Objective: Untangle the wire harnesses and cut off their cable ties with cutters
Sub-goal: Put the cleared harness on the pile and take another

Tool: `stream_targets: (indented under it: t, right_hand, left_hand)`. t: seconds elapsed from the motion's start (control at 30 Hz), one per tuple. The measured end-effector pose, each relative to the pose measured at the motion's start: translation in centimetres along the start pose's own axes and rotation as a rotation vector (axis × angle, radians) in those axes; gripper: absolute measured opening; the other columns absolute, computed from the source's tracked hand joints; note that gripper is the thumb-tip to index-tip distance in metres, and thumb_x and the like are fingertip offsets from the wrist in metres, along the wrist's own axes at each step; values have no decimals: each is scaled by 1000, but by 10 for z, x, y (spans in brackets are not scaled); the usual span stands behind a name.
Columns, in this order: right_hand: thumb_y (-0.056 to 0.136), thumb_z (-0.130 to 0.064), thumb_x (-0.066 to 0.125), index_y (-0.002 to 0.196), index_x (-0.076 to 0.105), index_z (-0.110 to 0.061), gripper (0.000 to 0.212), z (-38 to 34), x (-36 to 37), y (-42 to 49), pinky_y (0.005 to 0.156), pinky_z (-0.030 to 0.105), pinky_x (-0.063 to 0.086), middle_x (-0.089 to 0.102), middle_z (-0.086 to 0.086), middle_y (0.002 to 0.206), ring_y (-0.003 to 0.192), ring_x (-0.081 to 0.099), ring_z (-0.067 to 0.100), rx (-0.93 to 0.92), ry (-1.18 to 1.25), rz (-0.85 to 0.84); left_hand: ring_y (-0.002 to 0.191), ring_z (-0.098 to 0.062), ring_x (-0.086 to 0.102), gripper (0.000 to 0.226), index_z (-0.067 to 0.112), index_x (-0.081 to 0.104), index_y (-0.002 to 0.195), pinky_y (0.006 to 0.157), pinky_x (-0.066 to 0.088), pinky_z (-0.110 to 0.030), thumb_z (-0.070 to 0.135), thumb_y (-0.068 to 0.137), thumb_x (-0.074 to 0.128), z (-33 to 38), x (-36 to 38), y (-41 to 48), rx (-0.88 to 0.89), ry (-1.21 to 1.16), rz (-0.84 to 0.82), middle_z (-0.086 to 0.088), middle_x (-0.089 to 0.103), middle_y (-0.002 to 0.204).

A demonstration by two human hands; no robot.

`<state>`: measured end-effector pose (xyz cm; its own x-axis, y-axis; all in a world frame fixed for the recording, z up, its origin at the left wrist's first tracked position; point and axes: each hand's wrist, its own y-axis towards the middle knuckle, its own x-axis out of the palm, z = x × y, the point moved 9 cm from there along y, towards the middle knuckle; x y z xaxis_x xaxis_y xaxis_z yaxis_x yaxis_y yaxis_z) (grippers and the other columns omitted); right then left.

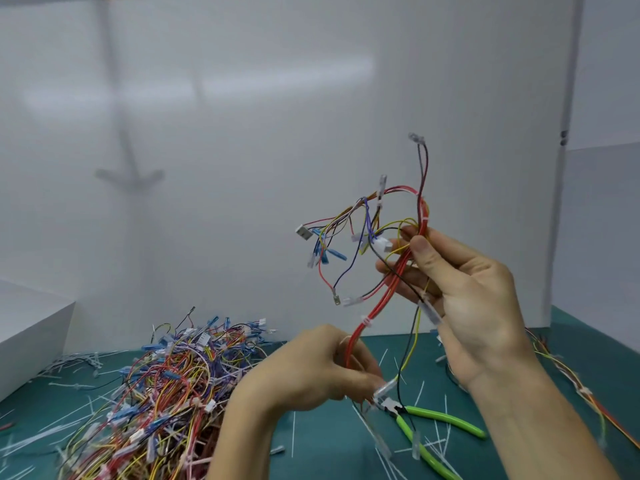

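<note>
**One harness in the air, cutters lying idle**

Under everything, a green mat point(329, 445). Heaped on it at seven o'clock, the pile of tangled harnesses point(166, 393), well apart from the work in hand. Raised clear toward two o'clock, a single harness point(388, 282): red wires as its spine, thin branches and plugs fanning out toward twelve.

Right hand point(467, 306) at three o'clock, thumb and fingers pinched round the red wires high up. Left hand point(311, 368) at six o'clock, fingers curled round the same wires lower down. Hands apart, with the red run between them fairly straight.

Flat on the mat at five o'clock, untouched, the green-handled cutters point(440, 420), with a dangling black wire over or just beside the head; hard to tell which. Between the hands, a white cable tie point(366, 321), still cinched on the red wires. Scattered about, cut tie scraps point(294, 431).

Likely trouble from here:
- A snag when lifting the cutters, if that black wire is caught on them.
- A fresh tangle, if the harness sags when one hand lets go.
- Nicked red insulation, from cutting too close to so tight a tie.
</note>
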<state>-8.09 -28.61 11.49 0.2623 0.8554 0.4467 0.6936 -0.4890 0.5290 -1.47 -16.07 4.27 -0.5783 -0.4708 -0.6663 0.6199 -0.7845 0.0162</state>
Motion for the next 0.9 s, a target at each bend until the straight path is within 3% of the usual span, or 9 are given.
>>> stream_targets:
  t: [0.13,0.3,0.43,0.57,0.7,0.9]
  right_hand:
    - [84,-18,63,104,74,-9,24,-5,-5,1,65,27,59,77,12,95,81,76,29,-1,28,16]
    - [81,-19,63,101,74,-7,25,-5,-10,4,63,26,59,77,13,94,78,76,27,23,83,50]
    - [85,-18,62,108,73,-5,28,-2,-15,5,65,27,59,76,13,100,86,75,26,49,86,83]
    - [88,-14,62,94,78,-10,17,5,-15,4,63,27,59,77,11,96,84,76,24,75,84,88]
    - [90,-13,61,88,79,-12,19,7,-14,4,61,25,59,77,11,94,80,76,22,87,65,88]
    - [87,-17,62,91,79,-12,18,6,-12,4,60,25,58,78,11,93,76,75,20,74,47,71]
  left_hand:
    - [74,-9,68,15,4,73,96,71,52,-21,13,84,76,-17,-5,1,-49,-149,12,-16,75,91]
    - [86,-19,74,18,4,72,97,75,56,-24,7,80,77,-27,-33,-7,-40,-320,194,-9,78,92]
    - [83,-26,76,35,4,70,99,71,60,-26,26,72,73,-27,-53,-18,0,-491,310,-9,78,94]
    - [81,-28,76,34,12,78,97,67,59,-23,35,76,67,-27,-62,-25,50,-595,395,-8,78,96]
    - [80,-24,76,36,27,79,98,67,59,-23,48,71,66,-21,-64,-29,112,-639,394,-7,77,100]
    - [74,-15,76,41,25,79,99,64,58,-22,50,71,64,-15,-64,-29,168,-723,366,-9,77,100]
